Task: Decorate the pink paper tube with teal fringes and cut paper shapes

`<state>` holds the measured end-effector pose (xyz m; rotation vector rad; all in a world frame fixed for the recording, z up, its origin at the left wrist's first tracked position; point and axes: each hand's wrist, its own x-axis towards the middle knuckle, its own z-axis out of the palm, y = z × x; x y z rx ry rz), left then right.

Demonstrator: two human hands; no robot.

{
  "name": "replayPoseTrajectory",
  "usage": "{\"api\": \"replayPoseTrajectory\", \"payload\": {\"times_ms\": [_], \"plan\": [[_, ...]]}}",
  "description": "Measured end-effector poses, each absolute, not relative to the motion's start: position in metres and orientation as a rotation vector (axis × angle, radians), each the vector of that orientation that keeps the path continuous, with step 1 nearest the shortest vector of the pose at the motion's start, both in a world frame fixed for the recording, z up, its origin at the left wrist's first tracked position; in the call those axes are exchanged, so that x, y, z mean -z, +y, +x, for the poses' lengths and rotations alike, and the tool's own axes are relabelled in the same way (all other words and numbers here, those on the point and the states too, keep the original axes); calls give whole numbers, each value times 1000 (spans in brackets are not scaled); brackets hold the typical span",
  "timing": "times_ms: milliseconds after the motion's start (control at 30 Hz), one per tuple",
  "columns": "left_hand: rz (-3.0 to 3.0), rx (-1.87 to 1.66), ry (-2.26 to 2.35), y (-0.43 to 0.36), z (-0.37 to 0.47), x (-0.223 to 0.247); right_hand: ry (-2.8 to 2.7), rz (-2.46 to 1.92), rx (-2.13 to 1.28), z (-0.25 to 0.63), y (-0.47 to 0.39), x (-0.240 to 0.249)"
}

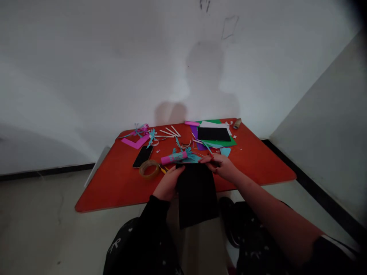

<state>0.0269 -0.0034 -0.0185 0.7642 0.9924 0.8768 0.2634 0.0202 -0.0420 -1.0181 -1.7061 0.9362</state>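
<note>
While the left hand (pixel 169 182) grips the black sheet (pixel 197 194) at left, the right hand (pixel 220 167) pinches its far edge

So there's this red table (pixel 258 164) with a roll of tape (pixel 149 169) sitting near a black phone (pixel 142 156), plus some white sticks (pixel 172 132) and a black sheet (pixel 214 134) over by the wall side.

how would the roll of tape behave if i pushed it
The tape roll lies flat on the table, so it would probably slide rather than roll. Its ring looks thick, so it likely keeps its shape.
</note>
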Motion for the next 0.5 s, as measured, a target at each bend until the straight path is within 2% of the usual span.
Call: {"api": "replayPoseTrajectory", "payload": {"times_ms": [200, 333, 500], "plan": [[856, -852, 873, -1, 20, 7, -1733, -875, -790, 259, 22, 35], [921, -876, 1021, 0, 21, 3, -1823, -864, -696, 258, 19, 33], [1139, -906, 1154, 4, 18, 5, -1867, -932, -765, 263, 16, 35]]}}
